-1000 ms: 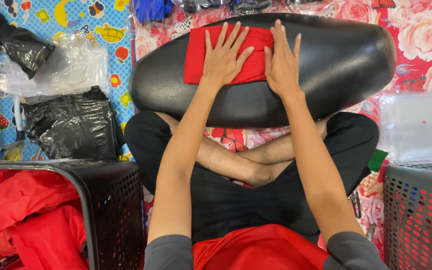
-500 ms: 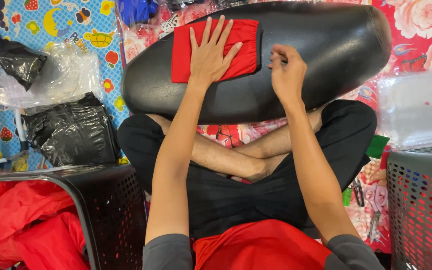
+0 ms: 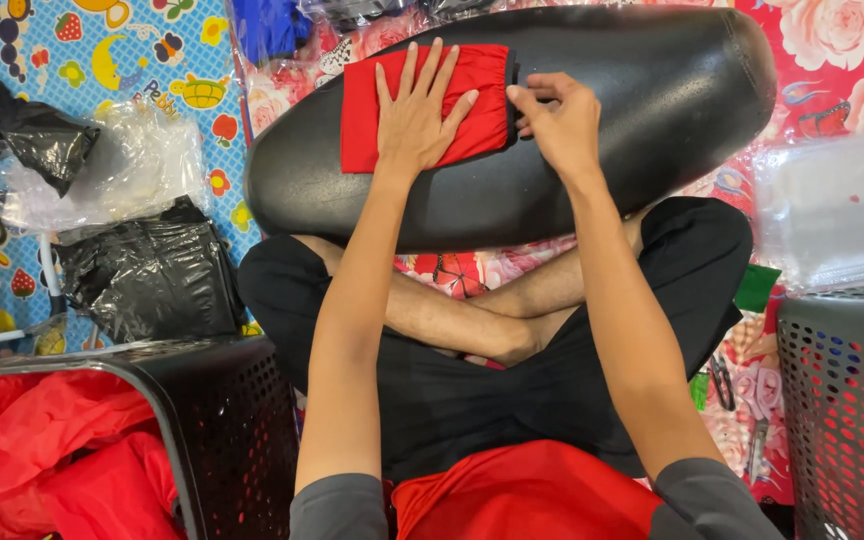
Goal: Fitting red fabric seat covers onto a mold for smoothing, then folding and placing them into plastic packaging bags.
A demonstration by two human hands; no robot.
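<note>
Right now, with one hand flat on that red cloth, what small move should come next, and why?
Probably fold the right edge over. The left hand lies flat on the red cloth on the black cushion, while the right hand pinches that edge.

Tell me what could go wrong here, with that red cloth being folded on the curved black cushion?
1. The folded red cloth lies on a rounded, glossy black cushion; it might slide off if the flat left hand lifts.
2. The right hand pinches only the cloth's right edge, so the fold may come undone or end up crooked.
3. The cushion rests on the person's crossed legs, so it could tip if they move.
</note>
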